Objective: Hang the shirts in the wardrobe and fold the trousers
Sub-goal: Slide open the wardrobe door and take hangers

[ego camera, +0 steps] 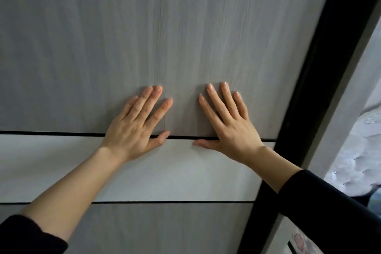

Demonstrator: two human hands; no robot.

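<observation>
A grey wood-grain wardrobe door (165, 27) fills almost the whole view, crossed by a paler white band (144, 171) between two thin black lines. My left hand (138, 123) and my right hand (226, 121) lie flat on the door side by side, fingers spread and pointing up, palms over the upper black line. Neither hand holds anything. Dark sleeves cover both forearms near the bottom corners. No shirts or trousers are in sight, and the wardrobe's inside is hidden behind the door.
A black frame edge (321, 68) runs diagonally down the door's right side. Beyond it, at the far right, lies pale crumpled fabric (358, 150) and a bit of blue cloth (375, 202).
</observation>
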